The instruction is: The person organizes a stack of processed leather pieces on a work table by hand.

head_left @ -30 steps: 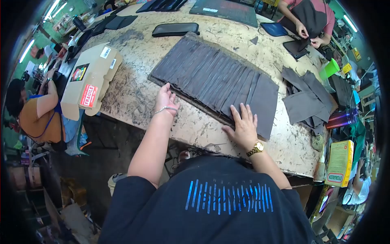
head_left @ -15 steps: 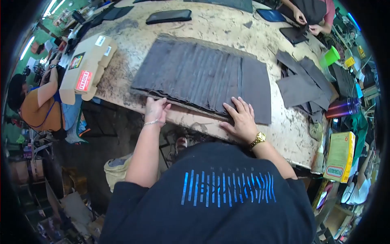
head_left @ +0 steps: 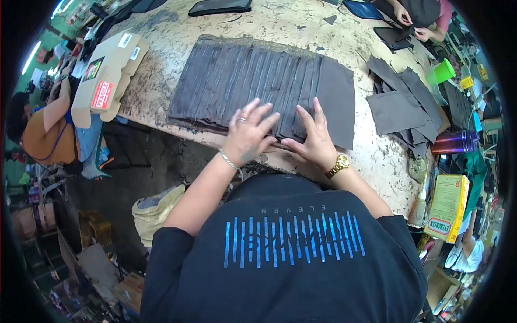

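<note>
A broad spread of dark brown fabric pieces [head_left: 231,75], overlapping in narrow rows, lies at the near edge of the worktable [head_left: 291,27]. My left hand [head_left: 249,132], with a ring and a bracelet, is over the front middle of the spread, fingers apart. To its right, my right hand [head_left: 315,134] has its fingers spread on the front of the rows, close to the wide smooth piece at the right end. A gold watch [head_left: 338,166] is on that wrist. Neither hand grips anything.
Left of the spread stands a cardboard box [head_left: 110,75] with a FRAGILE label. Loose dark pieces [head_left: 401,102] lie to the right, near a green cup [head_left: 440,72], a purple tumbler [head_left: 455,142] and a yellow box [head_left: 448,207]. A co-worker's hands [head_left: 412,24] work at the far right.
My left hand has moved right from the spread's front left edge to its middle, its fingers now spread. My right hand stays near the right end. The rows look more fanned out.
</note>
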A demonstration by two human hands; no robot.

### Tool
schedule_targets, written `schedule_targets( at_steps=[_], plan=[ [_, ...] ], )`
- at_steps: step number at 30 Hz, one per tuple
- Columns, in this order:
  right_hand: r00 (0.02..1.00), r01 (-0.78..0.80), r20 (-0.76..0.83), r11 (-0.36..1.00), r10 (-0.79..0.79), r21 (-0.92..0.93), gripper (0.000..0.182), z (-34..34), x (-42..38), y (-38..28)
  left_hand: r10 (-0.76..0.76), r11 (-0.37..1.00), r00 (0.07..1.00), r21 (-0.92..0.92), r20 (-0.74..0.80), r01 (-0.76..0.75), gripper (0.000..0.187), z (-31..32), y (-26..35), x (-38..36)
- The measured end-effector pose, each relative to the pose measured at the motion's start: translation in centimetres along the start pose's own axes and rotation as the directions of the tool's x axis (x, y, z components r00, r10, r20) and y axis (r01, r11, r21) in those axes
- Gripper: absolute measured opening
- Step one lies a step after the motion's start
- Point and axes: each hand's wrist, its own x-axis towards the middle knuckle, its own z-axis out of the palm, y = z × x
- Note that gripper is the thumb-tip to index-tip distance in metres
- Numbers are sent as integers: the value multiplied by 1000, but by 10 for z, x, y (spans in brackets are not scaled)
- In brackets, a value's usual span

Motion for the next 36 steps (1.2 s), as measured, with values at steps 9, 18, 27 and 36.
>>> schedule_targets(
  at_steps=[9,18,27,36],
  plan=[
    [979,192,101,962,-174,-194,67,-25,-6,-5,285,957,949,-85,131,-276,39,30,-15,14],
    [959,243,-48,896,-280,-371,40,3,16,13,284,943,930,-245,233,-226,36,18,-23,37],
    [963,262,7,932,-269,-249,35,-12,32,9,-136,991,952,49,274,127,78,-27,-75,-20],
    [990,141,3,988,-141,-62,26,-26,45,6,-1,999,964,49,264,-12,77,-21,-67,-14]
  ],
)
